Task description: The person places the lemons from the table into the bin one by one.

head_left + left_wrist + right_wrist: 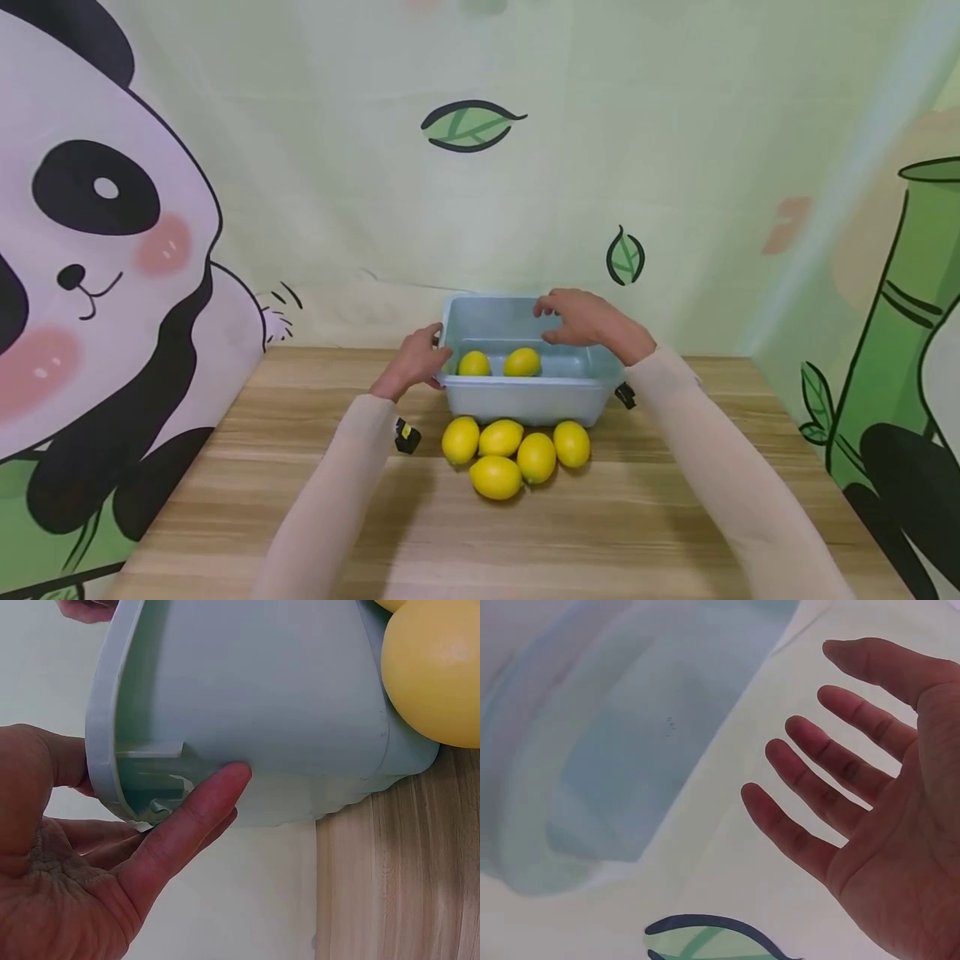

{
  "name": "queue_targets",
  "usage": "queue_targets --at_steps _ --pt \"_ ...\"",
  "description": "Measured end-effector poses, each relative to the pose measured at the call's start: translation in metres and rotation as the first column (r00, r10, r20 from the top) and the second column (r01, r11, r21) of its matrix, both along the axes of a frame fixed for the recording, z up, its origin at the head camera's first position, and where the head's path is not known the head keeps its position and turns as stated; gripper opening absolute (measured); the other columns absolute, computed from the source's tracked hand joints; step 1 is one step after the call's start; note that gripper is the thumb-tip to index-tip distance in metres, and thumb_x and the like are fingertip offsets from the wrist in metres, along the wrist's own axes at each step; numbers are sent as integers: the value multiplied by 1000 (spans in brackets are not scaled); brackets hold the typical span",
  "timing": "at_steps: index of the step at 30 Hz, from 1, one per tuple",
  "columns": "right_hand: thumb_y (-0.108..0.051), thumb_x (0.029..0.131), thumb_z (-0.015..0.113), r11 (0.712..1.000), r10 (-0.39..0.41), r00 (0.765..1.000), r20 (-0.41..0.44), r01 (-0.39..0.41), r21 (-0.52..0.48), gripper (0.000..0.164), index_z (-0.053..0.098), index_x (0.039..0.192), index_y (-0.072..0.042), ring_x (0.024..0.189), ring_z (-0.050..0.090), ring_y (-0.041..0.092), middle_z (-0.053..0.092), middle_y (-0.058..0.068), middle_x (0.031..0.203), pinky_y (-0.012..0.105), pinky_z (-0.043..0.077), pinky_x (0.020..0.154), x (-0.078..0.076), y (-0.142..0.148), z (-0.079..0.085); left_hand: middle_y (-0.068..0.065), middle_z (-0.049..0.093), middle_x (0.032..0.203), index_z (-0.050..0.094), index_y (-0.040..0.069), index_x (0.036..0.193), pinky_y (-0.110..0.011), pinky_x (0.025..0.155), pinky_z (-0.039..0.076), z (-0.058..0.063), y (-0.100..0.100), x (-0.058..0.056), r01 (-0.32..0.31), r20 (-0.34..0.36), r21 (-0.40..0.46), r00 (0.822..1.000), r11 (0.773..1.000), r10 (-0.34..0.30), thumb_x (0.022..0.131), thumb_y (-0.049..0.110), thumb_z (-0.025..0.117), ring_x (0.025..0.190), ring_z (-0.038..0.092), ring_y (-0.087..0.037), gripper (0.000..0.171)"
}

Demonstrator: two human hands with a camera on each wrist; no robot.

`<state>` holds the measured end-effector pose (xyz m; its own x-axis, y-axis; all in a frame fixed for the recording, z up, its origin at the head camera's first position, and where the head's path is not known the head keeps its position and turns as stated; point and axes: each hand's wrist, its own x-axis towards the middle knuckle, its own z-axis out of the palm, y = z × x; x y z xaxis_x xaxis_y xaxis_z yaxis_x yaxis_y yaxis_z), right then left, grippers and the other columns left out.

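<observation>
A light blue plastic basin stands on the wooden table, with two lemons inside it. My left hand holds the basin's left rim. In the left wrist view one finger of it lies along the outer wall, while another digit passes behind the rim. Over the basin's right half hovers my right hand, with nothing in it. Its fingers are spread and slightly bent in the right wrist view. Several more lemons lie together on the table just in front of the basin.
The wooden table runs back to a pale green cloth backdrop printed with pandas, leaves and bamboo. This backdrop rises close behind the basin. Small black devices are worn at both wrists.
</observation>
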<state>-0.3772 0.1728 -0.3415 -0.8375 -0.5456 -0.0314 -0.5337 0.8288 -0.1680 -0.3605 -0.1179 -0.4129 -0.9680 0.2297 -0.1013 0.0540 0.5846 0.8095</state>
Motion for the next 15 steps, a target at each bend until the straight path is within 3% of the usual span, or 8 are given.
queue_targets --at_steps 6,15 --pt "-30 91 65 999 22 995 -93 -24 -24 39 61 127 -15 106 59 28 59 9 126 44 52 93 22 3 4 -26 47 143 26 4 154 -35 62 62 1 0 0 1 -3 -3 1000 1000 -1 97 17 49 110 62 -41 62" --pt "-29 89 68 992 71 974 -216 -92 -87 38 63 125 -16 110 58 28 60 7 127 44 55 90 55 6 -6 -27 45 145 25 4 154 -32 59 62 0 0 1 5 -7 -4 1000 1000 -5 97 18 48 111 62 -41 63"
